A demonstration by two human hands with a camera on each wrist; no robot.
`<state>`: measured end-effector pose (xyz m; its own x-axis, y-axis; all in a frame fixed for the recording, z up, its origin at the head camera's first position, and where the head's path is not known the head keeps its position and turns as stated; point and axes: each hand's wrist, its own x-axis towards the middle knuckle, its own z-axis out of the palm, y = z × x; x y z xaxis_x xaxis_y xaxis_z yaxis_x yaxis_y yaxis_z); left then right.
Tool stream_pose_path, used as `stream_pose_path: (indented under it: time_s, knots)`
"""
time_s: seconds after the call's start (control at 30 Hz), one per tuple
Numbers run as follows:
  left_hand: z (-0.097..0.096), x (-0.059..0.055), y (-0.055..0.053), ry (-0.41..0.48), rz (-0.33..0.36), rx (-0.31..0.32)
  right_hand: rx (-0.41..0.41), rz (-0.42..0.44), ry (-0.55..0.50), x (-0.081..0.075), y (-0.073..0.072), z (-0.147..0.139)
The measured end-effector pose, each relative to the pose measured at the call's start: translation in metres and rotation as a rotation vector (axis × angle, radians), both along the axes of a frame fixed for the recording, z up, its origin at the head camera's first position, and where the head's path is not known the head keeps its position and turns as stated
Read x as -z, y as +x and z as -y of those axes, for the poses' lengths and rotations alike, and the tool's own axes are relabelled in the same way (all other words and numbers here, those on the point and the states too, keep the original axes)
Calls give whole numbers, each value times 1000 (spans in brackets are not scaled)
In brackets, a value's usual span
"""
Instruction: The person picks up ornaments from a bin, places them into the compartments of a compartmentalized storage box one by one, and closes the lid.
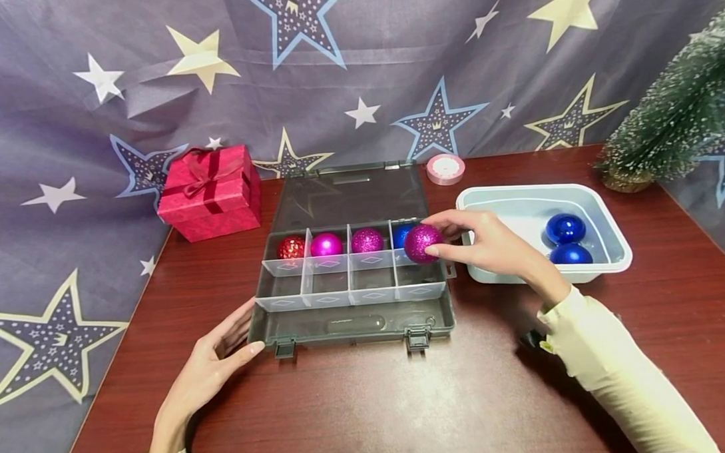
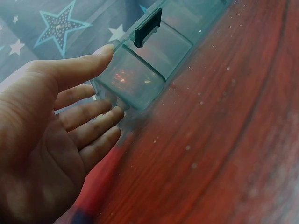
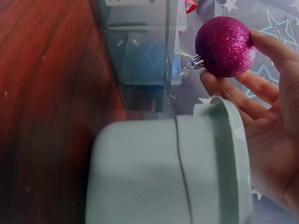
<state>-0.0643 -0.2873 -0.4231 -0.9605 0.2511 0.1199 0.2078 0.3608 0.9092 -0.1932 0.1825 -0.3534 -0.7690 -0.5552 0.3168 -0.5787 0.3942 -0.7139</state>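
My right hand (image 1: 492,245) pinches a glittery magenta Christmas ball (image 1: 423,243) between thumb and fingers, over the right end of the compartment box (image 1: 360,323). In the right wrist view the silver cap of this ball (image 3: 226,46) points down and left. Beneath it, a blue ball (image 1: 402,234) sits in the rightmost back compartment. Red (image 1: 290,247), shiny pink (image 1: 326,244) and glittery magenta (image 1: 367,240) balls fill the other back compartments. With fingers extended, my left hand (image 1: 208,365) touches the box's front left corner; its thumb lies along the edge in the left wrist view.
Right of the box stands a pale plastic tub (image 1: 624,257) with two blue balls (image 1: 566,228). The box's lid (image 1: 352,197) lies open toward the back. A red gift box (image 1: 211,195), a pink ribbon roll (image 1: 446,169) and a small frosted tree (image 1: 676,109) stand farther back.
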Motion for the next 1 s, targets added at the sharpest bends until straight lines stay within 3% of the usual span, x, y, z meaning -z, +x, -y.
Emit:
stream_pose_path:
  time_s: [0.5,1.0]
  knots:
    - [1,-1,0,-7,8,-6,-15,91,35,4,2,8]
    - [-1,-1,0,6,2,1,1,92,22,3,1,5]
